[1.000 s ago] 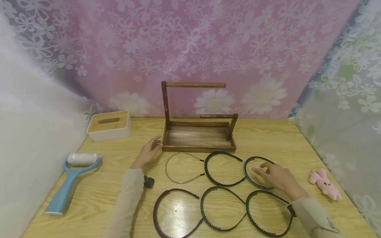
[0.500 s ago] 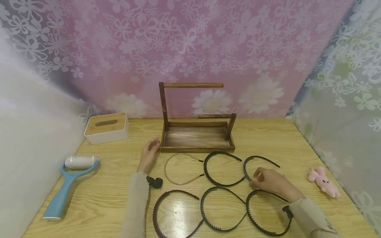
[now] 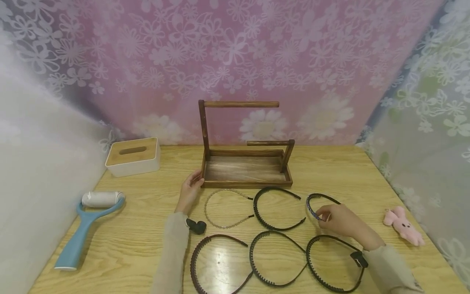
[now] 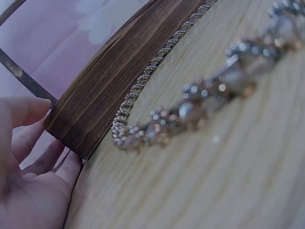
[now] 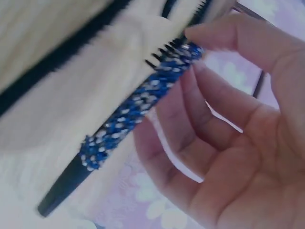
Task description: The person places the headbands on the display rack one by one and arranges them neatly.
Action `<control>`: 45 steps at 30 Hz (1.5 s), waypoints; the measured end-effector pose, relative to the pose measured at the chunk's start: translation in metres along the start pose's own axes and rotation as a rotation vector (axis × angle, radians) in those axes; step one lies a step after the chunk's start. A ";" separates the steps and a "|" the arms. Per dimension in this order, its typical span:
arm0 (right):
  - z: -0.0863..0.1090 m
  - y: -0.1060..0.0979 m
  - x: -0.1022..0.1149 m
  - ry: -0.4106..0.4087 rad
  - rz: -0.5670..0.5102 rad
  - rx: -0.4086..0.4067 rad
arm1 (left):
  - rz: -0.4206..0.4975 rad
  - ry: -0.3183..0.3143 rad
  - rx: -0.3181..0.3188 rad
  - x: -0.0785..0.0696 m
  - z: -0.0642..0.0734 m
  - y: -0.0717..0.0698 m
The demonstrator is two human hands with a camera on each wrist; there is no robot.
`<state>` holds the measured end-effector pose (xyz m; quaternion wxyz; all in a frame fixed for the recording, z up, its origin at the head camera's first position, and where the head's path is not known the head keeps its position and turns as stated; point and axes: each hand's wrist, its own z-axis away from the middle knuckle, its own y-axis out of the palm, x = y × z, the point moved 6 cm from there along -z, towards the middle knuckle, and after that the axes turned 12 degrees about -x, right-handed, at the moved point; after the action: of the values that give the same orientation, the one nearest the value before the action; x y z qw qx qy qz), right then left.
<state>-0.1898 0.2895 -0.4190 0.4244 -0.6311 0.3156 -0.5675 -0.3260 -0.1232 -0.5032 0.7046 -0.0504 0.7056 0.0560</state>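
Observation:
My right hand [image 3: 339,219] pinches a dark toothed headband [image 3: 312,207] between thumb and fingers. Blue and clear beads cover that headband's band [image 5: 138,107] in the right wrist view, and one plain dark end sticks out. At the wooden rack [image 3: 246,184], my left hand [image 3: 189,191] holds the front left corner. The left wrist view shows its thumb by the rim and the other fingers against the outer end. Near this hand lies a clear beaded headband [image 3: 206,204]. A black headband [image 3: 257,212] lies between it and the held one.
Along the front lie a dark red headband [image 3: 193,261] and two black headbands [image 3: 253,263], [image 3: 312,265]. A blue lint roller [image 3: 78,232] and a tissue box [image 3: 133,161] stand at left. A pink plush toy [image 3: 404,226] lies at right; patterned curtains surround the table.
My right hand has come down onto the blue-beaded headband, pinched it and shifted it slightly right, apart from the black one. My left hand has closed in on the rack's corner.

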 end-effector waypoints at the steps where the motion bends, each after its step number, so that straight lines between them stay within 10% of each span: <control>1: 0.000 -0.004 0.000 -0.001 -0.011 -0.023 | -0.015 0.005 0.001 0.001 0.000 0.000; 14: -0.012 -0.049 -0.012 0.185 -0.289 -0.280 | -0.064 0.023 -0.007 0.000 0.002 0.000; 25: -0.041 -0.070 0.002 0.270 -1.197 -0.371 | -0.047 0.029 -0.031 0.000 0.003 0.000; 30: -0.056 -0.079 0.020 0.243 -1.448 -0.356 | -0.049 0.036 -0.031 -0.001 0.002 0.000; 45: -0.108 -0.114 0.066 0.192 -1.359 -0.468 | -0.059 0.032 -0.034 0.001 0.000 0.000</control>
<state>-0.2949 0.2623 -0.2879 -0.1977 -0.7093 0.0028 -0.6766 -0.3261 -0.1233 -0.5043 0.6936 -0.0841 0.7140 0.0465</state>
